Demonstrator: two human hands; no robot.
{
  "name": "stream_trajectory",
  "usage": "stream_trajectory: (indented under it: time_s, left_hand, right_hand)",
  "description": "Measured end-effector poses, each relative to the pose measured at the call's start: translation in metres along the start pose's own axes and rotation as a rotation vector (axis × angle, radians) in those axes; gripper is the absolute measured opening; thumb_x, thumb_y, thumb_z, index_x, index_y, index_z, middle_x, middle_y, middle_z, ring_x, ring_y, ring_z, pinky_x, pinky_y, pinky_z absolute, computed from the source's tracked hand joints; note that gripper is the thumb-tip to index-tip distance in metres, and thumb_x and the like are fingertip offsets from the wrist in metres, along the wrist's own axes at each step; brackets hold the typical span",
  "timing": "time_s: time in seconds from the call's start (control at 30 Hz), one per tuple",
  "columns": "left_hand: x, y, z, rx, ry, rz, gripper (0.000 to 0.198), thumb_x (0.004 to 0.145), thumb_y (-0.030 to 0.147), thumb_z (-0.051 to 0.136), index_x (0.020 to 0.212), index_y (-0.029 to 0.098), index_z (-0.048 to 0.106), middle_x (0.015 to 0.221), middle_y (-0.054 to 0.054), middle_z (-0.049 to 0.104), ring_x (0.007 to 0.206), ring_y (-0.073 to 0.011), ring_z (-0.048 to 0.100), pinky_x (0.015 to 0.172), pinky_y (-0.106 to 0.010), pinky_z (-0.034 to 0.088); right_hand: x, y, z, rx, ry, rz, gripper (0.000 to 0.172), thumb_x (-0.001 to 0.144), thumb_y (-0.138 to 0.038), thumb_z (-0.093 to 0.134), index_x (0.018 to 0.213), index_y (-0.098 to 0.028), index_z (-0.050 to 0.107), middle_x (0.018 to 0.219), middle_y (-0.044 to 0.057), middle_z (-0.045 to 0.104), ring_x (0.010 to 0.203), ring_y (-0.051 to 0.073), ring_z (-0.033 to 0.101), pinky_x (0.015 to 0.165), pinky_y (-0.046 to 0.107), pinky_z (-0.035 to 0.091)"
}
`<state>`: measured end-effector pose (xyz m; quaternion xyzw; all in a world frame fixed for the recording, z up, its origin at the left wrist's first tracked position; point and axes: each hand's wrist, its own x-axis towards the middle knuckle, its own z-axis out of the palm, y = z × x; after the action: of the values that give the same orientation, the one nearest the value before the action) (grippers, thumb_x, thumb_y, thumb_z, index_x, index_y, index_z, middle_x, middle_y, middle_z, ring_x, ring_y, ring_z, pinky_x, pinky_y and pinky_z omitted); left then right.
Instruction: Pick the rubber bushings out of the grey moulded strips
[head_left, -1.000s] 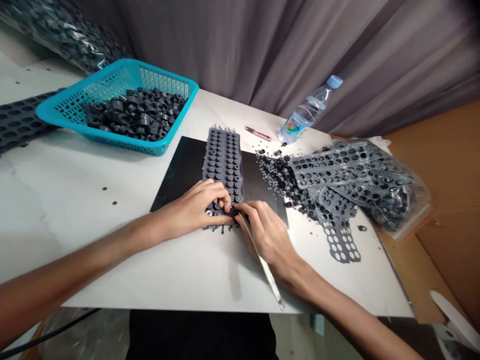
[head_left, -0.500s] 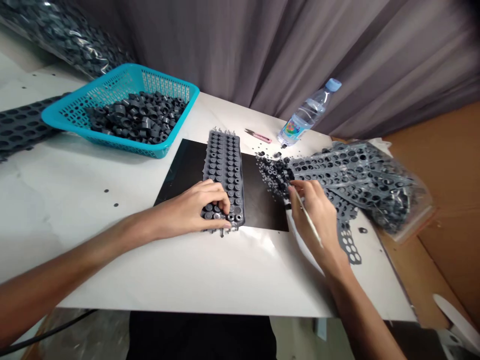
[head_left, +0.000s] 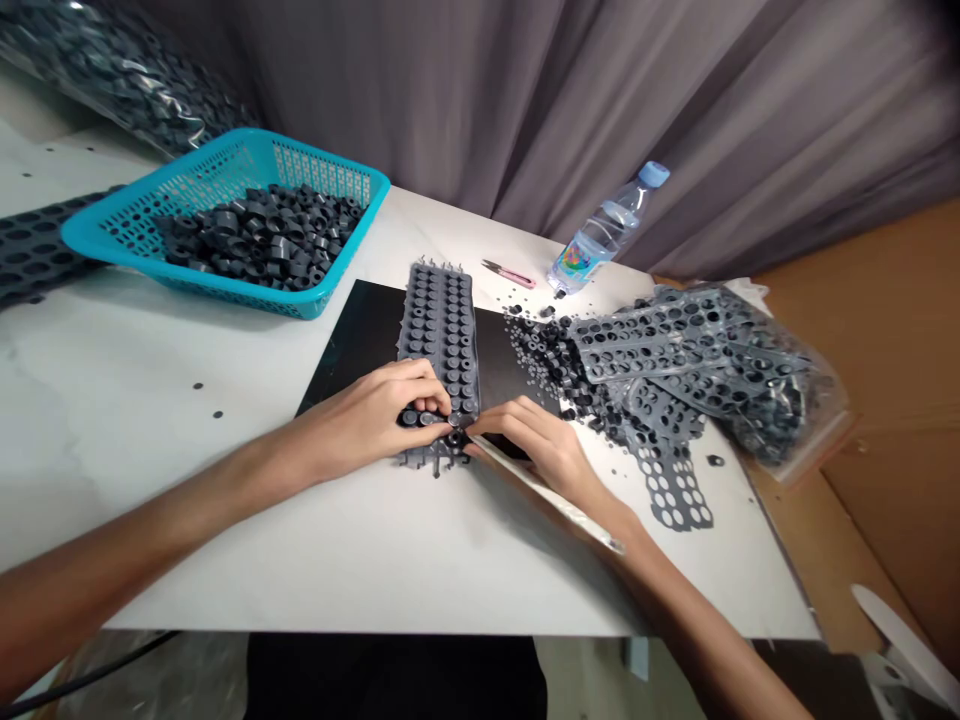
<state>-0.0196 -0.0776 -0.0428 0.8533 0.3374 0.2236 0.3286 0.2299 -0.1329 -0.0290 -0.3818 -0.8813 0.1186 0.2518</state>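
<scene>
A dark grey rubber sheet of round knobs (head_left: 442,325) lies lengthwise on a black mat (head_left: 351,335). Across its near end rests my left hand (head_left: 401,405), its fingers curled and its thumb and fingertips closed on the sheet's knobs. My right hand (head_left: 544,440) meets it at the sheet's near right corner, thumb and fingers pinched together. A thin white stick-like tool (head_left: 555,500) lies in the right hand and points back along the wrist. Any small part at the right fingertips is hidden.
A blue basket (head_left: 319,303) of small black rings stands at the left. Loose black rings (head_left: 559,365), punched grey sheets (head_left: 652,335) and a plastic bag (head_left: 810,400) are at the right. Pink snips (head_left: 510,274) and a water bottle (head_left: 600,240) lie behind.
My right hand has moved left from the loose ring pile to the sheet's near end, bringing the white tool along. My left hand keeps its place on the sheet.
</scene>
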Motion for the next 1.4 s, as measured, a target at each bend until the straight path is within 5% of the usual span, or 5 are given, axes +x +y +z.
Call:
stream_trajectory:
  time_s: [0.7, 0.9, 1.13, 1.4]
  left_hand:
    - [0.005, -0.001, 0.006, -0.11, 0.061, -0.04, 0.01, 0.088, 0.027, 0.075, 0.093, 0.019, 0.072, 0.091, 0.0, 0.062, 0.081, -0.015, 0.062, 0.076, -0.028, 0.051]
    - [0.007, -0.001, 0.006, -0.114, 0.046, -0.056, 0.012, 0.087, 0.03, 0.077, 0.09, 0.019, 0.072, 0.088, 0.001, 0.064, 0.08, -0.0153, 0.061, 0.074, -0.028, 0.05]
    - [0.002, 0.001, 0.007, -0.126, 0.045, -0.042, 0.012, 0.089, 0.03, 0.075, 0.092, 0.019, 0.072, 0.091, 0.0, 0.064, 0.083, -0.0149, 0.061, 0.077, -0.027, 0.05]
    - [0.001, 0.003, 0.009, -0.119, 0.052, -0.037, 0.007, 0.088, 0.025, 0.074, 0.093, 0.019, 0.071, 0.091, 0.001, 0.062, 0.083, -0.0147, 0.06, 0.076, -0.027, 0.049]
  right_hand:
    - [0.0, -0.011, 0.016, -0.469, -0.043, -0.079, 0.024, 0.109, -0.027, 0.052, 0.125, -0.014, 0.064, 0.102, 0.009, 0.073, 0.089, 0.025, 0.06, 0.077, 0.039, 0.049]
    - [-0.003, -0.005, 0.021, -0.457, 0.131, 0.122, 0.026, 0.11, -0.025, 0.048, 0.129, -0.013, 0.061, 0.105, 0.014, 0.071, 0.09, 0.025, 0.06, 0.077, 0.039, 0.05]
    - [-0.016, 0.025, -0.019, -0.417, 0.257, 0.414, 0.026, 0.108, -0.032, 0.054, 0.124, -0.019, 0.068, 0.103, 0.009, 0.071, 0.092, 0.025, 0.062, 0.082, 0.04, 0.051]
    - [-0.006, 0.0, -0.006, 0.015, 0.039, 0.074, 0.014, 0.102, -0.03, 0.067, 0.111, -0.02, 0.07, 0.1, 0.006, 0.076, 0.088, 0.019, 0.066, 0.08, 0.031, 0.054]
